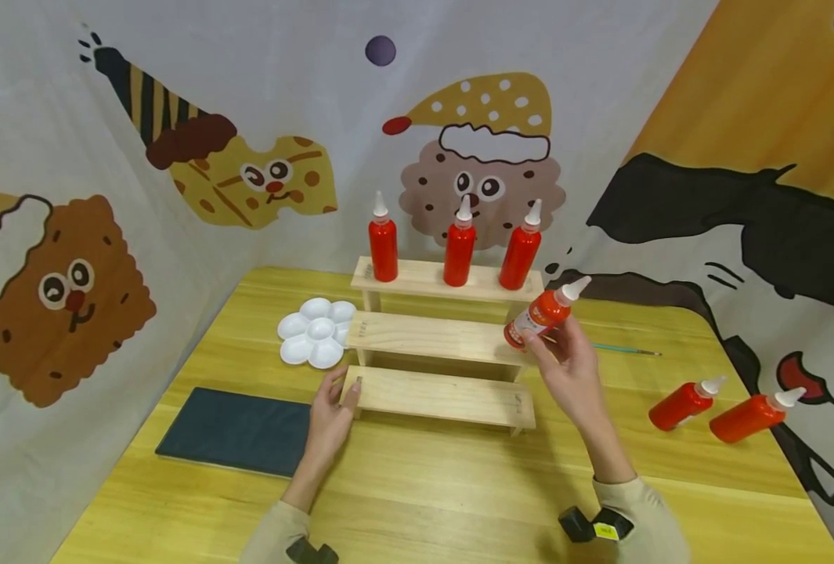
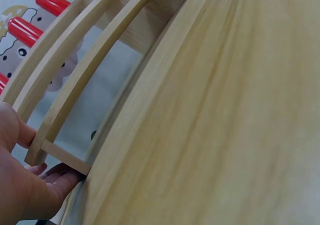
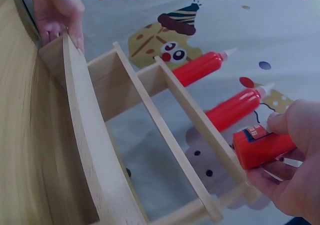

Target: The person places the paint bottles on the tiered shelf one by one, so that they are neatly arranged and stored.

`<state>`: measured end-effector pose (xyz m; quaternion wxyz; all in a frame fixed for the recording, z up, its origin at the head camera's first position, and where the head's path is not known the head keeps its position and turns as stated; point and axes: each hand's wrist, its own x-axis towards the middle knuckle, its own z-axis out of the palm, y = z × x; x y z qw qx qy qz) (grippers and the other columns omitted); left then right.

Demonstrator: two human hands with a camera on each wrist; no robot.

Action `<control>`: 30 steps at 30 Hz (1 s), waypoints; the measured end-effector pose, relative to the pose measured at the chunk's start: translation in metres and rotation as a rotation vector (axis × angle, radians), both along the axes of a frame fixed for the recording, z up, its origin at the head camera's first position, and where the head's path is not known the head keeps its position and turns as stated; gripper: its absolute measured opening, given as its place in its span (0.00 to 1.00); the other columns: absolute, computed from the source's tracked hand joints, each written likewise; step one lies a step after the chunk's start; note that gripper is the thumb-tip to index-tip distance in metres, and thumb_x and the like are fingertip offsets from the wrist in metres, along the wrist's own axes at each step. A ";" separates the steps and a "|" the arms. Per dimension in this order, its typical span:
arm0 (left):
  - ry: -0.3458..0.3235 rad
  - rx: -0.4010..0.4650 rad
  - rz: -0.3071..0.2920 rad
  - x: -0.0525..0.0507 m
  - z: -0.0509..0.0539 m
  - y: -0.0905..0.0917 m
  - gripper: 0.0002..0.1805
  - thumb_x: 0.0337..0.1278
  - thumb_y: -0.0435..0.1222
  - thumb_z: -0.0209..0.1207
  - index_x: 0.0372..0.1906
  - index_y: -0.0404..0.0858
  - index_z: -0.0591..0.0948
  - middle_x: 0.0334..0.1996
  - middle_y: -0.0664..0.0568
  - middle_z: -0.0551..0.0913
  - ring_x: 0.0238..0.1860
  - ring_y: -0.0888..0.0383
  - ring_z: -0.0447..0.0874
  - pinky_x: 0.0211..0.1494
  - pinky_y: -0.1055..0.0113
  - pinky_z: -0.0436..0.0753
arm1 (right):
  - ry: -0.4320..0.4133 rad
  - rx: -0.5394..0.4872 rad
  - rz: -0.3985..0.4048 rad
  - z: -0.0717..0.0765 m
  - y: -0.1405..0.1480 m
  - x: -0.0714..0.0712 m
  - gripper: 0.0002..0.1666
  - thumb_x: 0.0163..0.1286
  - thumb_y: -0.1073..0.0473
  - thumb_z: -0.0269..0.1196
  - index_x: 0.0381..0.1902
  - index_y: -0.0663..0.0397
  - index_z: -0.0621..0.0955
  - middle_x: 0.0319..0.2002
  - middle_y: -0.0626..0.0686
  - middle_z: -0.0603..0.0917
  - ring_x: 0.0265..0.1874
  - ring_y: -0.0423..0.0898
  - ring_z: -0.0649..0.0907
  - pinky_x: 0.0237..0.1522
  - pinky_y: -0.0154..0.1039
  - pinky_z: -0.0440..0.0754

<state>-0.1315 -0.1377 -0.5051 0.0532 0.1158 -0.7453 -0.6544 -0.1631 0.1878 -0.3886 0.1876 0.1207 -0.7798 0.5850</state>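
Note:
My right hand (image 1: 573,368) grips a red paint bottle (image 1: 542,313) with a white nozzle and a label. The bottle tilts over the right end of the middle tier of a three-tier wooden stand (image 1: 438,395); whether it touches the wood I cannot tell. In the right wrist view, thumb and fingers wrap around the bottle (image 3: 257,147). With my left hand (image 1: 330,419) I hold the left end of the lowest tier, thumb and fingers on either side of the end in the left wrist view. Three red bottles, a middle one (image 1: 460,252) among them, stand on the top tier.
Two red bottles, the nearer-in one (image 1: 680,406) and an outer one (image 1: 746,418), are at the table's right. Left of the stand are a white flower-shaped palette (image 1: 321,332) and a dark flat board (image 1: 236,429). A paintbrush (image 1: 628,349) lies behind my right hand.

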 end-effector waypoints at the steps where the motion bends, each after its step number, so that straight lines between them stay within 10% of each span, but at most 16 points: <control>1: 0.001 -0.002 0.000 0.000 0.000 0.000 0.24 0.74 0.33 0.55 0.71 0.36 0.70 0.62 0.33 0.79 0.58 0.42 0.82 0.45 0.74 0.78 | 0.007 -0.003 0.016 0.000 -0.003 -0.003 0.26 0.70 0.71 0.64 0.64 0.67 0.73 0.58 0.62 0.81 0.52 0.34 0.81 0.54 0.24 0.79; 30: -0.003 0.004 -0.007 0.000 0.002 0.000 0.25 0.74 0.35 0.56 0.71 0.36 0.69 0.63 0.32 0.78 0.60 0.41 0.81 0.50 0.66 0.80 | -0.090 0.114 0.329 0.003 -0.113 -0.047 0.25 0.71 0.66 0.65 0.65 0.59 0.76 0.58 0.63 0.82 0.58 0.59 0.82 0.61 0.51 0.80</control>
